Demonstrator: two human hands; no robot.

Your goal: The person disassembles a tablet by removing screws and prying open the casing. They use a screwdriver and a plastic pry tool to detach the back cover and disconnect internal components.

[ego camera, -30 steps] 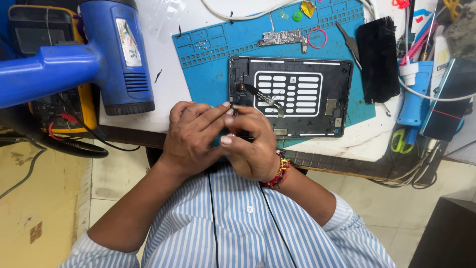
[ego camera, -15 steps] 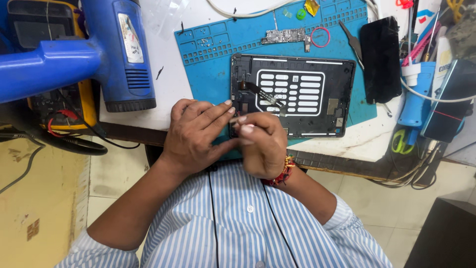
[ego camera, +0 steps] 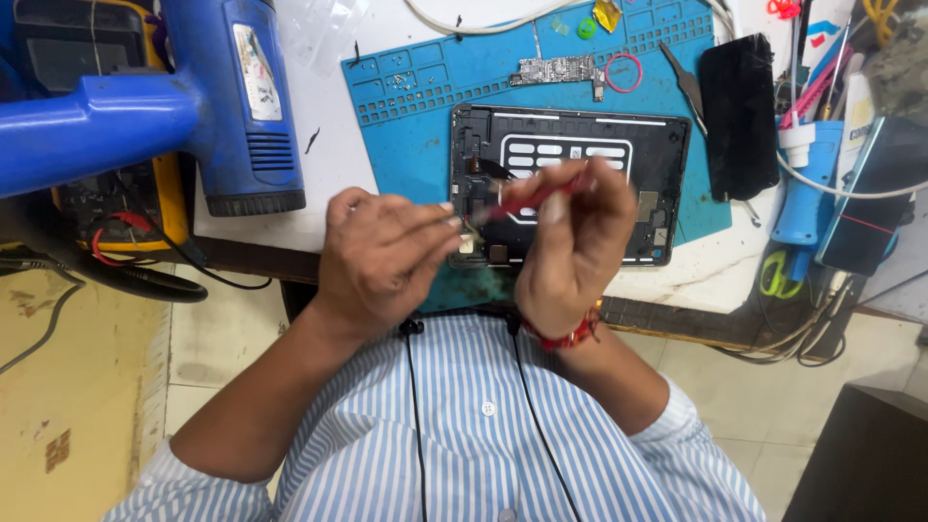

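Note:
An opened black tablet shell (ego camera: 619, 145) lies on a blue repair mat (ego camera: 464, 82). My right hand (ego camera: 570, 256) is raised over its near left part and grips a red-handled tool (ego camera: 522, 198) whose dark tip points left toward the shell's left edge. My left hand (ego camera: 382, 256) hovers just left of it, fingers curled, with fingertips meeting near a small part at the shell's lower left corner. What sits between those fingertips is too small to tell. A red bracelet (ego camera: 565, 336) circles my right wrist.
A big blue heat gun (ego camera: 193, 106) rests at the left beside a yellow meter (ego camera: 145, 203). A bare circuit board (ego camera: 553, 70), a pink ring (ego camera: 623, 72) and tweezers (ego camera: 684, 82) lie on the mat. A black phone (ego camera: 739, 116) and cluttered tools stand at the right.
My right hand has lifted up and turned, now showing the red-handled tool. The left hand has shifted slightly. The view has tilted so the tablet appears farther right.

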